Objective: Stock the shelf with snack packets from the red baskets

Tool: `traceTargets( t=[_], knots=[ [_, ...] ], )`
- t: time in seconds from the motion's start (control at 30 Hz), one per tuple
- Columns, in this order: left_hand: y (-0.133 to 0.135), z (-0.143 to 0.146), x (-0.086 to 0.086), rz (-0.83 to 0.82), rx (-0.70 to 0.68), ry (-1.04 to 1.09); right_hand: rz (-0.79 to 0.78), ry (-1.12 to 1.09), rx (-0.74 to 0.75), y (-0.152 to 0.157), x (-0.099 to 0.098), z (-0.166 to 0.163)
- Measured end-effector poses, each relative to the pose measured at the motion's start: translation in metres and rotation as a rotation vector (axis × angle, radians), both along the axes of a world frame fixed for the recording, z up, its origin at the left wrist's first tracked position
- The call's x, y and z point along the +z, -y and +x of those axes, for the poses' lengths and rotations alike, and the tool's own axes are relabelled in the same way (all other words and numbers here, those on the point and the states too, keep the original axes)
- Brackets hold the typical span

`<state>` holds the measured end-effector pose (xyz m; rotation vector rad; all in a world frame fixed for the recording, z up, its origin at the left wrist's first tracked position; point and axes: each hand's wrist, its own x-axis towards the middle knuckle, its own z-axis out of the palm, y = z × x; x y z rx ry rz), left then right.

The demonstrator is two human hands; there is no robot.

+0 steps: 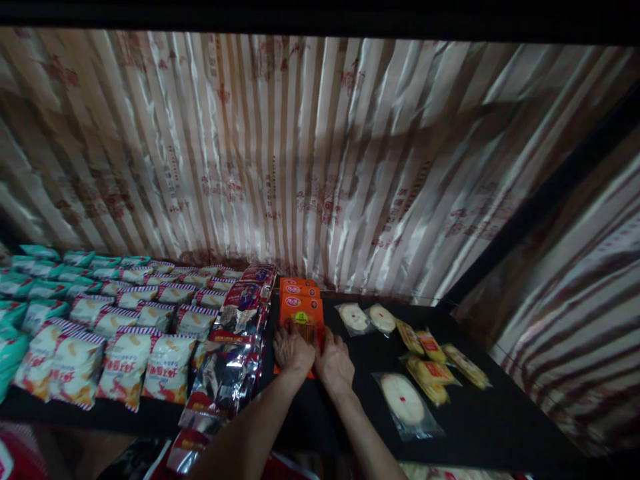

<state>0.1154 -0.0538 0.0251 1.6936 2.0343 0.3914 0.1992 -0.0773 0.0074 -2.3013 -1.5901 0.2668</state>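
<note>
In the head view, my left hand lies over the lower left part of an orange snack packet, its fingers curved onto the packet. My right hand is at the packet's right edge, thumb against it and fingers bent. The two hands grip this packet between them. Under and behind it, more orange packets overlap in a row on the black shelf. The packet's lower part is mostly covered by my hands.
Dark red and silver packets overlap to the left. Farther left stand white snack bags and green bags. To the right are round white packaged items and yellow packets. A striped, shiny curtain hangs behind.
</note>
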Motion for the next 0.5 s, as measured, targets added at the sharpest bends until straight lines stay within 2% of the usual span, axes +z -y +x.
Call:
traceTargets(
  t=[0.17, 0.5],
  knots=[
    [-0.014, 0.0, 0.0, -0.05, 0.057, 0.031, 0.073, -0.015, 0.082, -0.02, -0.014, 0.013],
    [-0.024, -0.001, 0.0, -0.036, 0.094, 0.087, 0.143, -0.221, 0.039, -0.078, -0.022, 0.031]
  ],
)
